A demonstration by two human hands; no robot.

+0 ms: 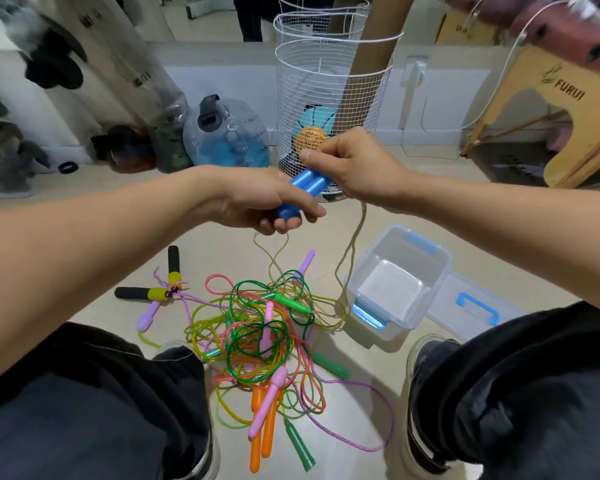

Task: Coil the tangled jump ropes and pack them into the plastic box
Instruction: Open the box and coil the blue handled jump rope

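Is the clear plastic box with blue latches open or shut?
Open: the clear plastic box shows a bare interior, and its lid lies beside it.

On the pale floor [378, 393], a tangle of jump ropes [264, 334] is seen; at three o'clock, a plastic box [399, 285] and its lid [475, 310].

bright even light, warped blurry edges

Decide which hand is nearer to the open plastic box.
Right. The right hand is raised above the box's far-left side; the left hand is farther left, above the rope pile.
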